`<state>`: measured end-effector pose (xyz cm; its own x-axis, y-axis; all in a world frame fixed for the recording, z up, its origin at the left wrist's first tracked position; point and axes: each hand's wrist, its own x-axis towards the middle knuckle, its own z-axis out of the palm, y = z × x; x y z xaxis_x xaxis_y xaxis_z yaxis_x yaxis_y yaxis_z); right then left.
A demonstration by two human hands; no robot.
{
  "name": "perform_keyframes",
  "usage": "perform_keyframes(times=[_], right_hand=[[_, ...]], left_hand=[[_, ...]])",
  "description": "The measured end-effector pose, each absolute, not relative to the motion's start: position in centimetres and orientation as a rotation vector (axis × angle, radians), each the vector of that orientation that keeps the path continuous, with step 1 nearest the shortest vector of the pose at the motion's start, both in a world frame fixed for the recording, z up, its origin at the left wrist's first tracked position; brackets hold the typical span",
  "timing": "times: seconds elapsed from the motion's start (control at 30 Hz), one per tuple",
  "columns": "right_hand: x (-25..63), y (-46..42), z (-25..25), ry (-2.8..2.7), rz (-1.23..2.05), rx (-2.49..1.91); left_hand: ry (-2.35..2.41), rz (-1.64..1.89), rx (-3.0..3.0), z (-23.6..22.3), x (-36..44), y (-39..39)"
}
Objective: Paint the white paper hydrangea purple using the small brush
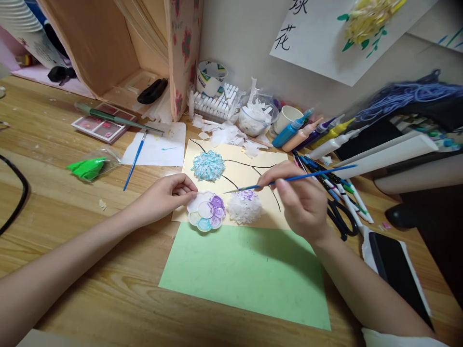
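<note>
Between the fingers of my right hand (pixel 300 197) is a thin blue paintbrush (pixel 311 174), its tip pointing left above the paper. My left hand (pixel 173 195) pinches the upper left rim of a flower-shaped paint palette (pixel 205 210) with purple and light blue paint in its wells. Just right of the palette is a fluffy white paper flower (pixel 244 208) with purple paint on its top. A blue-tinted paper flower (pixel 209 166) lies behind the palette. Both flowers sit on a cream sheet (pixel 267 219) with black drawn branch lines.
A green sheet (pixel 246 270) extends toward me. Another blue brush (pixel 135 161) lies on white paper (pixel 173 144) at left. Behind are paper scraps (pixel 227 134) and paint bottles (pixel 292 130). Black-handled scissors (pixel 342 219) and pens lie at right. A green lump in plastic (pixel 87 167) is at left.
</note>
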<state>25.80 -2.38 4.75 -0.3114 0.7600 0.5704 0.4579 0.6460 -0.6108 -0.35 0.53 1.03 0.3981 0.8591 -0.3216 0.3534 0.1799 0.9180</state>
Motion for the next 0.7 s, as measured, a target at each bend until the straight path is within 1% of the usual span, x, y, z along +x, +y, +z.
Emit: perform_keyframes(times=[0.1,0.33,0.7], right_hand=[[26.5,-2.12,5.07,-1.87,0.344,-1.013],[26.19,-1.67,4.86,-2.092,0.189,-1.0],[26.42,-1.47,4.71,-2.051,0.266,-1.03]], left_hand=[[1.168,0.514,1.412,0.86,-0.39,0.57],[1.166,0.501,1.41,0.8,-0.46,0.56],[1.165,0.501,1.402,0.68,-0.47,0.55]])
